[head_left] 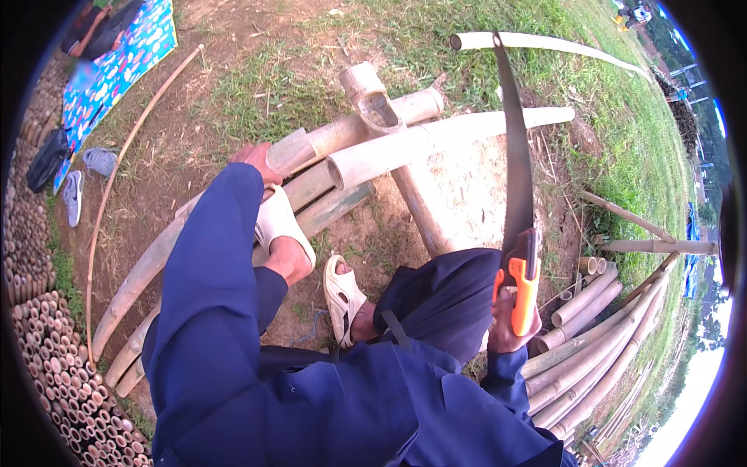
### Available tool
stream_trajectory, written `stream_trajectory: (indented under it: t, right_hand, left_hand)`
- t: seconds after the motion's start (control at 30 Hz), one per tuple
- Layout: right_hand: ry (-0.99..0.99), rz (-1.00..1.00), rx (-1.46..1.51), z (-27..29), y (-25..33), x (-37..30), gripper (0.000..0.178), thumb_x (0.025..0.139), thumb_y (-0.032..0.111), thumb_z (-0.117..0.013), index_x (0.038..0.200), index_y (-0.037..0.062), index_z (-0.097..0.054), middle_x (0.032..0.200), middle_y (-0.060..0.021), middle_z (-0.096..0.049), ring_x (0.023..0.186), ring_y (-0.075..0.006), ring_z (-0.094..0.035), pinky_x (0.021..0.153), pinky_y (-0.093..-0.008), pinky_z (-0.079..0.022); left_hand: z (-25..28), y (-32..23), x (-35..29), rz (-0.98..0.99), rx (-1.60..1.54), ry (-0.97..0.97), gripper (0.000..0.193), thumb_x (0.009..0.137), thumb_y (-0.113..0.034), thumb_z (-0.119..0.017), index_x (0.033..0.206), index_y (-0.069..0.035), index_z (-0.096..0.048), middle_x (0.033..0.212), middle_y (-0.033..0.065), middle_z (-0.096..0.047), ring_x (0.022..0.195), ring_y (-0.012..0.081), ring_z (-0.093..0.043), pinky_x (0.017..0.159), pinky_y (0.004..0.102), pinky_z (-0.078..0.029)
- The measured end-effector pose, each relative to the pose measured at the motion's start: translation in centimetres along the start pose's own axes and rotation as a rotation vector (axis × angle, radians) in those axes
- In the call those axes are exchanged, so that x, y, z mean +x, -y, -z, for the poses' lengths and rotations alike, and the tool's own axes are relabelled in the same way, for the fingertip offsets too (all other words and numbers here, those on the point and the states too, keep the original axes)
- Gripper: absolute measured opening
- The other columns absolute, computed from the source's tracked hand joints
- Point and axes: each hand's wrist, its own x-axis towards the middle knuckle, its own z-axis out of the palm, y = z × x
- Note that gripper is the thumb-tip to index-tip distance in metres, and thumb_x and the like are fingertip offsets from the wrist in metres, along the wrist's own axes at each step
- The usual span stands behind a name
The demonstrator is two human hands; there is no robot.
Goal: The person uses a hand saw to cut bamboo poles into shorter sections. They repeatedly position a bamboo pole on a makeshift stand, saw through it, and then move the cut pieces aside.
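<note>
My right hand (506,321) is closed round the orange handle of a handsaw (519,163). The long dark blade points up and away from me, apart from the bamboo. On the left, my left hand (261,162) grips a bamboo pole (334,138), its fingers partly hidden by my sleeve. Beside that pole, a paler cut bamboo pole (451,136) lies with its hollow end toward me. My foot in a cream clog (282,222) presses on the bamboo by my left hand; the other clog (345,300) is on the ground.
A notched upright bamboo post (373,101) props the poles. Cut bamboo poles (599,350) lie at right, and stacked bamboo ends (70,373) at lower left. Another pole (537,40) lies on the grass. A person (97,35) is by a blue patterned mat (128,66), near shoes (71,198).
</note>
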Motion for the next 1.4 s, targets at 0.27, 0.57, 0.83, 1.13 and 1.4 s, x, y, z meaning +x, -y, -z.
stream_trajectory:
  t: [0.27, 0.57, 0.83, 1.13, 1.4]
  right_hand:
    - [-0.332, -0.062, -0.133, 6.9, -4.1, 0.9, 0.022, 0.095, 0.005, -0.065, 0.115, -0.0046, -0.069, 0.075, 0.0023, -0.063, 0.062, -0.0066, -0.055, 0.058, -0.0255, -0.045]
    - [-0.411, -0.235, -0.178, 9.0, -10.0, 0.7, 0.013, 0.089, 0.007, -0.069, 0.1, -0.0007, -0.066, 0.07, -0.0003, -0.056, 0.064, -0.0117, -0.055, 0.06, -0.0326, -0.046]
    - [-0.401, -0.148, -0.36, 9.2, -14.7, 0.5, 0.02, 0.086, 0.014, -0.072, 0.1, 0.0, -0.07, 0.072, -0.018, -0.065, 0.068, -0.0291, -0.069, 0.068, -0.0401, -0.053]
    - [-0.283, -0.269, -0.768, 10.2, -20.7, 0.6, 0.034, 0.086, 0.018, -0.07, 0.119, 0.0123, -0.067, 0.089, -0.0221, -0.072, 0.087, -0.0453, -0.07, 0.076, -0.0523, -0.056]
    - [0.068, -0.282, -0.795, 5.5, -25.8, -0.6, 0.035, 0.087, 0.02, -0.067, 0.118, 0.0085, -0.056, 0.103, -0.0209, -0.072, 0.1, -0.0416, -0.07, 0.085, -0.0506, -0.054]
  left_hand:
    - [-1.2, 3.5, 3.4, -0.056, -0.185, 0.023, 0.089, 0.049, -0.047, -0.092, 0.126, -0.009, -0.069, 0.117, 0.0205, -0.073, 0.113, 0.0358, -0.069, 0.102, 0.0469, -0.052]
    - [-2.2, 0.0, 0.8, 0.072, -0.053, 0.044, 0.103, 0.06, -0.077, -0.08, 0.142, -0.016, -0.063, 0.148, 0.0179, -0.055, 0.144, 0.0366, -0.046, 0.123, 0.054, -0.028]
    - [-3.8, 1.3, 1.4, -0.102, -0.221, -0.324, 0.038, 0.081, -0.024, -0.082, 0.115, -0.011, -0.073, 0.13, 0.0199, -0.066, 0.118, 0.0348, -0.065, 0.103, 0.0435, -0.051]
    - [3.9, -5.8, -1.0, -0.123, -0.228, -0.517, 0.012, 0.092, -0.014, -0.071, 0.103, -0.015, -0.071, 0.092, 0.0175, -0.074, 0.092, 0.0381, -0.072, 0.082, 0.0507, -0.055]
    - [7.0, -10.8, -4.0, -0.352, -0.184, -0.671, 0.013, 0.093, -0.015, -0.071, 0.105, -0.014, -0.066, 0.09, 0.0163, -0.074, 0.093, 0.0399, -0.071, 0.079, 0.0511, -0.054]
